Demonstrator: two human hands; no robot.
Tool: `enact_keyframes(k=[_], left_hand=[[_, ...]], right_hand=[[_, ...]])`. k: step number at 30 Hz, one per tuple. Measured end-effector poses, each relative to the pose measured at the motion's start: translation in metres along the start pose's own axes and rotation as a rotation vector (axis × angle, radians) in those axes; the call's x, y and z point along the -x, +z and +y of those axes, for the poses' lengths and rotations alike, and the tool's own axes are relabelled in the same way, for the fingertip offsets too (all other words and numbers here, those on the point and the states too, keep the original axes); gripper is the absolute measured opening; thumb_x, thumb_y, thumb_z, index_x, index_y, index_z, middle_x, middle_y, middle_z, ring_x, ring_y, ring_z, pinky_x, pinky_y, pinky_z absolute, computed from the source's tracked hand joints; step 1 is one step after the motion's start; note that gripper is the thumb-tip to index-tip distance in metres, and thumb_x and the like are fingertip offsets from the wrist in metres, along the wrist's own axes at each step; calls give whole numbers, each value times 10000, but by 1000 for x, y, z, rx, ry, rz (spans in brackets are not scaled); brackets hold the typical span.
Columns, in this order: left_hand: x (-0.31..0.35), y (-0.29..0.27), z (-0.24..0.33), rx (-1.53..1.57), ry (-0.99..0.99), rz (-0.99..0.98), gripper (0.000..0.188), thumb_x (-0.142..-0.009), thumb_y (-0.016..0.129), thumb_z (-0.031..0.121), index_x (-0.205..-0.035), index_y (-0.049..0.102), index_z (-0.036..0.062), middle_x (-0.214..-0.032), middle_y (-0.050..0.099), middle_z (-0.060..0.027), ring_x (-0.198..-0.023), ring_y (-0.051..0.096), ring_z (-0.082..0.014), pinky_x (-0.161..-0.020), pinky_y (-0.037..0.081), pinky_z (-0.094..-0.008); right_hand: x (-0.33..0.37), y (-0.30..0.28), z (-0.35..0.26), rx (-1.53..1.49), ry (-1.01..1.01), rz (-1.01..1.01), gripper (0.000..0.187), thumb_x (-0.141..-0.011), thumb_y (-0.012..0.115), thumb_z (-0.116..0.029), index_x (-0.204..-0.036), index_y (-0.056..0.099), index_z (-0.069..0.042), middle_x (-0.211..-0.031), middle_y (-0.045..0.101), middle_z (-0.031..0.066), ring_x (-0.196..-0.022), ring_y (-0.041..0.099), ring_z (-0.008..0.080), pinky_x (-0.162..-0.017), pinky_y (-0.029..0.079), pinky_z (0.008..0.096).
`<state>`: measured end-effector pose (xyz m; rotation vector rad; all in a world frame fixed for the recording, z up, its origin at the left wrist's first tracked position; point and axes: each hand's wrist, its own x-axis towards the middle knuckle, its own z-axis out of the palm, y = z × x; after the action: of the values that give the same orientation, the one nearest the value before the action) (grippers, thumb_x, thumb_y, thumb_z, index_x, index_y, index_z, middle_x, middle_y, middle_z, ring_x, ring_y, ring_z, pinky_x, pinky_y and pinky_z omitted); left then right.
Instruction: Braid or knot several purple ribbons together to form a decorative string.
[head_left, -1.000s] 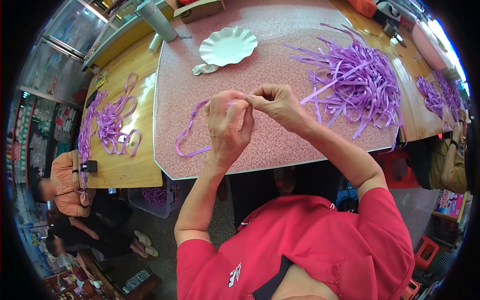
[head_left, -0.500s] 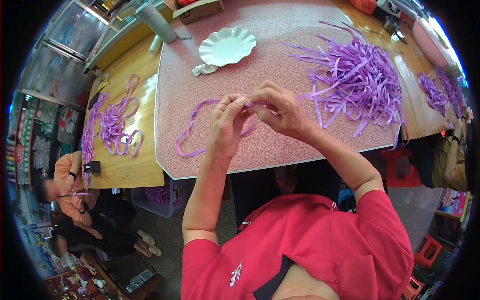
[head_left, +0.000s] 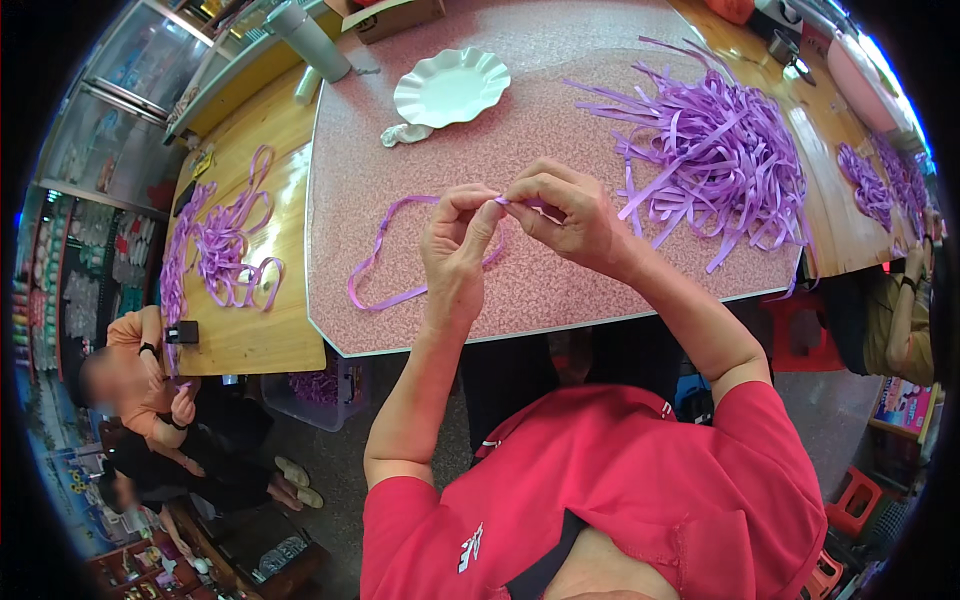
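Note:
Over the pink speckled table [head_left: 560, 290], my left hand [head_left: 455, 240] and my right hand [head_left: 565, 215] meet fingertip to fingertip, both pinching the ends of a purple ribbon strip [head_left: 385, 255]. The strip hangs from my fingers in a loop that lies on the table to the left. A big heap of cut purple ribbon strips [head_left: 720, 150] lies to the right of my right hand, apart from it.
A white scalloped plate [head_left: 450, 85] with a crumpled tissue [head_left: 405, 132] sits at the far side. On the wooden table at the left lie more purple ribbons [head_left: 225, 245]. A grey cylinder [head_left: 305, 40] stands at the back. A person in orange [head_left: 130, 370] sits lower left.
My hands have stayed joined on the ribbon; the fingers have shifted slightly and the loop now lies flatter and further left on the table.

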<state>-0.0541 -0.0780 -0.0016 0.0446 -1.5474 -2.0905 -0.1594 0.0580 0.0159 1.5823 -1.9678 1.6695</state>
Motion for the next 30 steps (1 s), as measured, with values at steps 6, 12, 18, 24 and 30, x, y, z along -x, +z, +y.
enact_keyframes(k=[6, 12, 18, 24, 30], left_hand=[[2, 13, -7, 203, -51, 71, 109, -1004, 570, 88, -1088, 580, 21, -1034, 613, -55, -949, 593, -103, -855, 487, -258], [1, 24, -13, 153, -84, 107, 127, -1032, 528, 136, -1092, 558, 28, -991, 615, -46, -930, 594, -106, -851, 490, -254], [1, 19, -20, -134, -3, 138, 88, -1020, 555, 116, -1050, 561, 33, -977, 589, -26, -875, 552, -97, -794, 462, -245], [2, 13, -28, -515, 226, 151, 96, -990, 609, 110, -1020, 568, 29, -967, 563, -16, -856, 529, -85, -772, 449, -238], [3, 16, -17, -90, -136, 104, 116, -994, 617, 143, -1027, 577, 39, -989, 575, -15, -864, 541, -89, -785, 456, -247]], right_hand=[[0, 2, -7, -108, 238, 1, 58, -871, 675, -21, -927, 666, -9, -776, 605, 7, -665, 525, 47, -566, 438, 234], [3, 15, -4, -190, 415, 181, 84, -902, 660, -62, -934, 669, 15, -761, 630, -14, -677, 518, 25, -574, 436, 212], [3, 7, 0, -132, 447, 68, 129, -919, 656, -102, -946, 693, 18, -734, 619, -26, -680, 510, 22, -572, 429, 211], [5, 5, 3, -252, 627, 41, 151, -931, 658, -135, -939, 700, 10, -743, 606, -41, -676, 488, 20, -557, 387, 208], [4, 1, 5, -864, 865, 77, 175, -904, 682, -182, -848, 676, -17, -694, 579, -31, -532, 422, 24, -472, 320, 203]])
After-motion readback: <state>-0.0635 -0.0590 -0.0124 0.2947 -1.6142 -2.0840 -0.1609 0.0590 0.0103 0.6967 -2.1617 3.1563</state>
